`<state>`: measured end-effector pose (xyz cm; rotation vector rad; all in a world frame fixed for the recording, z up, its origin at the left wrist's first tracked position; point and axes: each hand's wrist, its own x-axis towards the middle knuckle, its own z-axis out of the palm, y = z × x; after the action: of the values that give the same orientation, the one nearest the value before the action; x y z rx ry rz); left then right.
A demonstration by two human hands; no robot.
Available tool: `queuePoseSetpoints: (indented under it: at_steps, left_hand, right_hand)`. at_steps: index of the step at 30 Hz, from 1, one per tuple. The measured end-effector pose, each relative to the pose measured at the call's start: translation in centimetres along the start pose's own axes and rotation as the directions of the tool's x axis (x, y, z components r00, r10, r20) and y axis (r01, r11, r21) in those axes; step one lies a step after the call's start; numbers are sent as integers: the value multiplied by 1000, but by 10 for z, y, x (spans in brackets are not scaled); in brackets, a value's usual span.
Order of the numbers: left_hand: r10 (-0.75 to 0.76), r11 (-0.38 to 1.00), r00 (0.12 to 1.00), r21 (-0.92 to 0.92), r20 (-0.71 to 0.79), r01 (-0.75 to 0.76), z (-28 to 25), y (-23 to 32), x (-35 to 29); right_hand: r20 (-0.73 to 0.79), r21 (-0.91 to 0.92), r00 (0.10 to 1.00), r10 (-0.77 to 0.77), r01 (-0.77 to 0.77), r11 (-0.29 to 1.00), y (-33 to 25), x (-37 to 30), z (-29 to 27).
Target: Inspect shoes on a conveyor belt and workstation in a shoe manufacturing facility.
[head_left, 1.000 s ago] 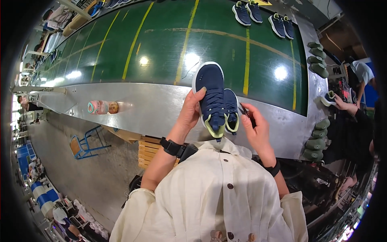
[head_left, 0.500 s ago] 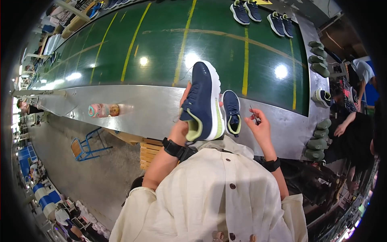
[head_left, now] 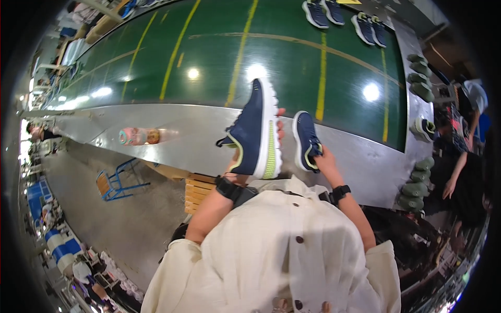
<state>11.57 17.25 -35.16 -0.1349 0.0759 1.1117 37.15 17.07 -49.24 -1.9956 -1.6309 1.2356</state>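
A navy sneaker (head_left: 249, 138) with a white sole and lime-green trim is held up in front of me, tilted, its toe pointing away and its sole side facing right. My left hand (head_left: 281, 125) grips it from behind, with fingertips showing past the sole; the rest of that hand is mostly hidden. Just to the right, a matching navy sneaker (head_left: 307, 136) is tipped so that its white sole edge shows on the left. My right hand (head_left: 324, 160) is closed on the heel end of this second shoe. Its fingertips are partly hidden by the shoe.
A metal ledge (head_left: 203, 141) borders the green conveyor belt (head_left: 209, 68). A pink-capped bottle (head_left: 138, 136) lies on the ledge. Two pairs of sneakers (head_left: 368, 29) are at the far right, and dark green shoe lasts (head_left: 416, 185) line the right edge. Another person's arm (head_left: 456, 175) is beyond.
My right hand, which held a small thin metal tool, has moved left onto the second sneaker's heel; the tool no longer shows. The left-hand sneaker has turned, showing more of its side.
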Motion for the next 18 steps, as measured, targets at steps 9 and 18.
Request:
queuePoseSetpoints:
  at_steps: [9,18]
  left_hand:
    - [324,330,925,940,-200,88,-153,51,-82]
    - [503,665,817,731,-282,-157,-18,-9,-13]
  right_hand:
    - [168,801,984,-51,-106,589,-114,-51,-52]
    - [12,720,1000,2,-10,694,-96,-58,-53]
